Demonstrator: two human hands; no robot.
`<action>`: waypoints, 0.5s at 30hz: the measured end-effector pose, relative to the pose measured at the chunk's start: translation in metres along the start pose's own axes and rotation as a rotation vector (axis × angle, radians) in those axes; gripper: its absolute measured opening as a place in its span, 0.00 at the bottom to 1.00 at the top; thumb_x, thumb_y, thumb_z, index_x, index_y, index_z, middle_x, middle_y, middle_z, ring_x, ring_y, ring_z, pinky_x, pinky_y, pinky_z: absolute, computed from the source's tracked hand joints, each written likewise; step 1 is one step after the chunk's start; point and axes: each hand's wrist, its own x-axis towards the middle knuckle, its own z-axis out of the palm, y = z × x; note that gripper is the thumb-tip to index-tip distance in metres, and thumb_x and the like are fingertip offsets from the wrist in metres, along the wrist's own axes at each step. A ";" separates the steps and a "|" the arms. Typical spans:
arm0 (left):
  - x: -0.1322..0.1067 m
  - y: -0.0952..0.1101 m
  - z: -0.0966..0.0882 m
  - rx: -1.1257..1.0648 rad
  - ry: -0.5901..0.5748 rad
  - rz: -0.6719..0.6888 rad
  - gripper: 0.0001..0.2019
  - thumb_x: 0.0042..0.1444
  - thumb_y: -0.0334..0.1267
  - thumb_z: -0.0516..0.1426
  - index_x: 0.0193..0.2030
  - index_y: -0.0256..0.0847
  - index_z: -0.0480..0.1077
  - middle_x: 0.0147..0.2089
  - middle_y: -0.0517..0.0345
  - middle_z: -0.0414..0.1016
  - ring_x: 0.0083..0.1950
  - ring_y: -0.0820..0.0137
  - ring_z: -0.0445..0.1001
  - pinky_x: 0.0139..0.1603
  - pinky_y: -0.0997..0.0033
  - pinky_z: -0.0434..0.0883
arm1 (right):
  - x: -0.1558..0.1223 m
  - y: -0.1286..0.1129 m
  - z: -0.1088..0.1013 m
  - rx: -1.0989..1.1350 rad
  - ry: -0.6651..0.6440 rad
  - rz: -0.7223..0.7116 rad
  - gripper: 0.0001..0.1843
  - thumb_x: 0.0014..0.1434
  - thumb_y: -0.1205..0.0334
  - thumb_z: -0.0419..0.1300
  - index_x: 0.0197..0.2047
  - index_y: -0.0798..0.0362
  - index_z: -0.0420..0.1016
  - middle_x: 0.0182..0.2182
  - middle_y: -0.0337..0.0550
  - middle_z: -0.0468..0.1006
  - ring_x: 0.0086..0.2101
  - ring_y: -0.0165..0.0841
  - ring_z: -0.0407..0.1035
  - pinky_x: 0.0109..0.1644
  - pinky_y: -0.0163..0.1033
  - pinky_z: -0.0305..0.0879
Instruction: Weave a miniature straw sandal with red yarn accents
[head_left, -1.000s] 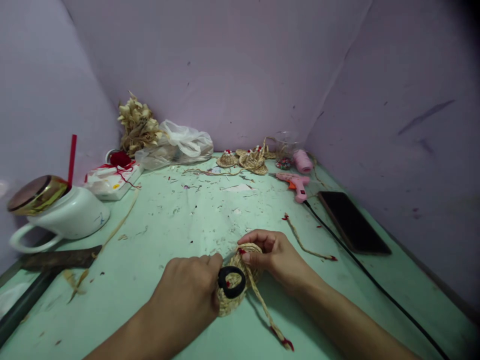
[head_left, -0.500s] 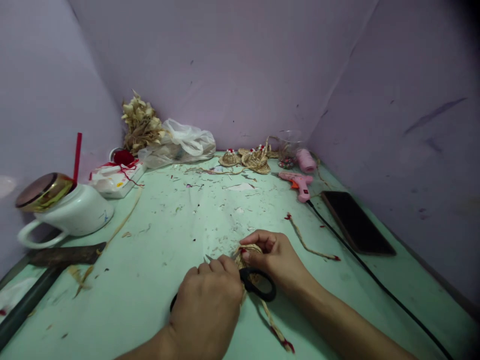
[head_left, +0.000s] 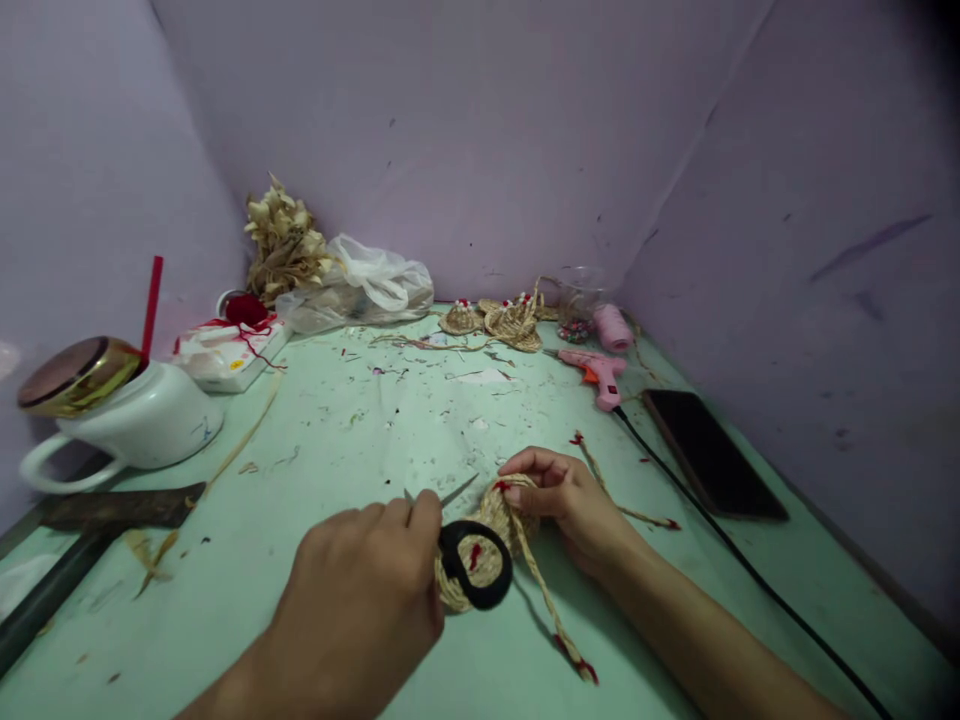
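In the head view my left hand (head_left: pixel 367 570) is closed around black-handled scissors (head_left: pixel 448 545). The parted blades point away from me, and one finger loop sits over the woven straw piece (head_left: pixel 491 515). My right hand (head_left: pixel 566 505) pinches the upper right edge of that piece between thumb and fingers. It is made of coiled, braided straw, with red yarn showing at the pinch and through the scissor loop. A braided tail (head_left: pixel 544 590) tied with red yarn hangs from it toward me. Part of the scissors is hidden by my left hand.
To the right lie a braided cord (head_left: pixel 626 510), a pink glue gun (head_left: pixel 600 372) with a black cable, and a phone (head_left: pixel 712 450). A white mug (head_left: pixel 161 420) and a hammer (head_left: pixel 124 508) stand left. Woven straw pieces (head_left: pixel 514 325) and a plastic bag (head_left: pixel 375 285) are at the back.
My left hand has drawn back left with the scissors, whose blades now show parted. More of the woven piece is uncovered. My right hand still pinches it, slightly farther from me.
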 end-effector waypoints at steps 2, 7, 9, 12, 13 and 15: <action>0.004 -0.008 -0.003 -0.050 -0.030 0.060 0.15 0.45 0.29 0.48 0.39 0.41 0.68 0.30 0.55 0.73 0.31 0.65 0.71 0.30 0.69 0.63 | -0.001 0.000 0.001 0.008 -0.058 0.025 0.12 0.32 0.69 0.67 0.26 0.57 0.73 0.19 0.40 0.76 0.19 0.27 0.66 0.25 0.33 0.60; 0.010 -0.007 0.003 -0.049 -0.059 0.148 0.15 0.47 0.29 0.47 0.40 0.40 0.67 0.31 0.54 0.72 0.33 0.65 0.70 0.31 0.69 0.62 | -0.003 0.003 0.007 0.001 -0.044 0.027 0.14 0.31 0.69 0.69 0.27 0.58 0.74 0.20 0.40 0.76 0.20 0.27 0.67 0.27 0.32 0.61; 0.009 -0.004 0.008 -0.045 -0.064 0.143 0.14 0.48 0.30 0.46 0.40 0.40 0.67 0.31 0.54 0.72 0.32 0.64 0.70 0.31 0.67 0.63 | -0.003 0.003 0.008 0.003 -0.034 0.030 0.14 0.31 0.69 0.69 0.27 0.58 0.74 0.20 0.41 0.76 0.20 0.27 0.67 0.27 0.32 0.61; 0.008 -0.001 0.013 -0.049 -0.070 0.110 0.13 0.49 0.30 0.46 0.40 0.41 0.67 0.31 0.55 0.73 0.32 0.65 0.70 0.31 0.67 0.63 | -0.003 0.004 0.009 0.016 -0.015 0.036 0.16 0.30 0.69 0.69 0.28 0.59 0.75 0.20 0.42 0.77 0.21 0.27 0.68 0.28 0.33 0.61; 0.008 -0.001 0.014 -0.054 -0.074 0.098 0.13 0.49 0.31 0.47 0.40 0.41 0.67 0.31 0.55 0.73 0.32 0.65 0.70 0.31 0.67 0.63 | -0.003 0.005 0.009 0.018 -0.009 0.038 0.17 0.30 0.69 0.69 0.29 0.59 0.75 0.20 0.42 0.77 0.21 0.28 0.68 0.29 0.34 0.62; 0.008 -0.001 0.015 -0.062 -0.079 0.080 0.13 0.48 0.31 0.47 0.40 0.41 0.66 0.32 0.55 0.73 0.33 0.65 0.70 0.31 0.68 0.63 | -0.004 0.005 0.008 0.017 0.000 0.038 0.16 0.30 0.69 0.68 0.29 0.59 0.75 0.20 0.43 0.77 0.21 0.28 0.68 0.29 0.35 0.62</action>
